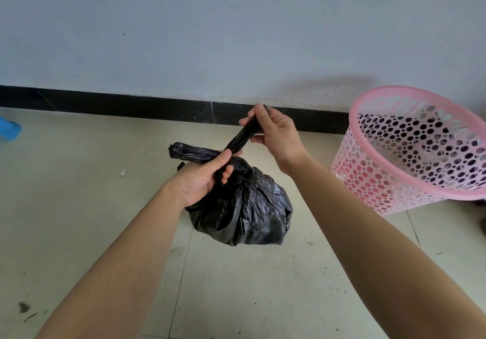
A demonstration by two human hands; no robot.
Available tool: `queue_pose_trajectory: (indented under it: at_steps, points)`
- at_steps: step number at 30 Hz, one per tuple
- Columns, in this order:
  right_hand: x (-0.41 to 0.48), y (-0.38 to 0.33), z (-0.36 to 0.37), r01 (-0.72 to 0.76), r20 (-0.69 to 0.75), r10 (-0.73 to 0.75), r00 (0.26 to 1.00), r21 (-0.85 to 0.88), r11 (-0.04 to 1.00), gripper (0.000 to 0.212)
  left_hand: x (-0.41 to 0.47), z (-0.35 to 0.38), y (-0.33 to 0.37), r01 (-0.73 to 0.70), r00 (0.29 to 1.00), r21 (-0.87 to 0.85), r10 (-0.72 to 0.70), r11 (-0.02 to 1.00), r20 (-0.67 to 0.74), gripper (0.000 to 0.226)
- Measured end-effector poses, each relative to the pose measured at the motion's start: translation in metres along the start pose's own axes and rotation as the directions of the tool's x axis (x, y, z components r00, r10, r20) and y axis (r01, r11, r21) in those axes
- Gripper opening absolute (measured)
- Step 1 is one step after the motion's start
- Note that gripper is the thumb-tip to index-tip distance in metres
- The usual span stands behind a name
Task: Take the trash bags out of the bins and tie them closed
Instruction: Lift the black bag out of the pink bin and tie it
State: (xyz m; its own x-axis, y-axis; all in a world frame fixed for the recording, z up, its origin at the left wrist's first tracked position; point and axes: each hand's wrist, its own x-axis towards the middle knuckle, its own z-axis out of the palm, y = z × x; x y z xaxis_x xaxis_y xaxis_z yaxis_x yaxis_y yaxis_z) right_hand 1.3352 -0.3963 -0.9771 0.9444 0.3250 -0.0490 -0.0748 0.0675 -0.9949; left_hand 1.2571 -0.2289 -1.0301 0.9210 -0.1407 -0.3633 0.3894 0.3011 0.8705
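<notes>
A full black trash bag (249,210) hangs over the tiled floor in the middle of the view, its neck gathered into two twisted strands. My left hand (202,178) grips the neck where the strands cross, with one strand sticking out to the left over the thumb. Up and to the right, my right hand (273,131) pinches the other strand and holds it taut. A pink perforated bin (410,152) stands at the right, tilted toward me, with no bag visible inside.
A pale wall with a black skirting board (131,103) runs across behind the bag. A blue object (9,128) shows at the left edge. A small white scrap (122,172) and dark specks lie on the beige floor tiles.
</notes>
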Motion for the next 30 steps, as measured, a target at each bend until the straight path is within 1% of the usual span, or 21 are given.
queue_pose_trajectory:
  at_steps: [1,3,5,7,9,14,15,17,20,21,23,24,26,29,30]
  points:
    - [0.000,-0.003,-0.003,0.023,-0.051,-0.020,0.999,0.044,0.999,0.026,0.000,-0.001,0.000,-0.017,1.000,-0.087,0.016,0.996,-0.006,0.047]
    - [0.001,-0.008,-0.011,0.060,-0.130,-0.046,0.990,0.102,0.993,0.028,-0.001,-0.001,0.000,-0.059,0.998,-0.231,0.062,0.971,0.004,0.041]
    - [-0.001,-0.014,-0.015,0.058,-0.139,-0.035,0.990,0.164,0.985,0.029,-0.003,0.001,0.001,-0.100,0.994,-0.295,0.106,0.950,0.004,0.033]
    - [-0.003,-0.018,-0.017,0.029,-0.100,-0.005,0.995,0.236,0.971,0.028,-0.004,0.004,0.003,-0.096,0.994,-0.307,0.105,0.947,0.014,0.030]
    - [-0.004,-0.020,-0.018,0.001,-0.080,0.021,0.997,0.270,0.963,0.028,-0.004,0.007,0.005,-0.067,0.996,-0.291,0.081,0.954,0.034,0.031]
    - [-0.001,-0.023,-0.016,-0.010,-0.073,0.033,0.997,0.307,0.952,0.027,-0.004,0.013,0.014,-0.029,0.996,-0.111,0.037,0.993,0.076,0.041]
    - [0.000,-0.023,-0.015,-0.009,-0.074,0.034,0.997,0.317,0.948,0.027,-0.004,0.014,0.015,-0.021,0.995,-0.122,0.033,0.992,0.090,0.041]
    - [0.003,-0.022,-0.014,-0.010,-0.093,0.046,0.995,0.356,0.934,0.027,-0.006,0.015,0.014,-0.019,0.992,-0.200,0.043,0.980,0.116,0.042]
    - [0.009,-0.020,-0.017,-0.018,-0.123,0.074,0.990,0.407,0.913,0.027,-0.008,0.015,0.010,-0.053,0.985,-0.327,0.102,0.944,0.136,0.040]
    - [0.009,-0.019,-0.018,-0.023,-0.121,0.080,0.989,0.414,0.910,0.027,-0.008,0.015,0.009,-0.047,0.983,-0.338,0.104,0.940,0.151,0.038]
    - [0.010,-0.018,-0.018,-0.030,-0.108,0.081,0.991,0.414,0.910,0.027,-0.007,0.015,0.009,-0.025,0.985,-0.301,0.075,0.953,0.157,0.036]
    - [0.010,-0.018,-0.018,-0.035,-0.093,0.080,0.992,0.407,0.913,0.027,-0.005,0.014,0.010,-0.017,0.990,-0.271,0.055,0.962,0.131,0.036]
    - [0.006,-0.017,-0.019,-0.066,-0.016,0.078,0.997,0.384,0.921,0.026,-0.002,0.012,0.010,-0.019,1.000,-0.249,0.024,0.968,0.016,0.034]
    - [-0.002,-0.010,-0.021,-0.185,0.176,0.140,0.974,0.274,0.944,0.025,0.001,0.006,0.013,-0.048,0.990,-0.314,0.002,0.948,-0.144,0.039]
    - [-0.004,-0.005,-0.022,-0.226,0.213,0.178,0.961,0.230,0.947,0.025,0.003,0.004,0.014,-0.075,0.982,-0.323,0.015,0.943,-0.186,0.035]
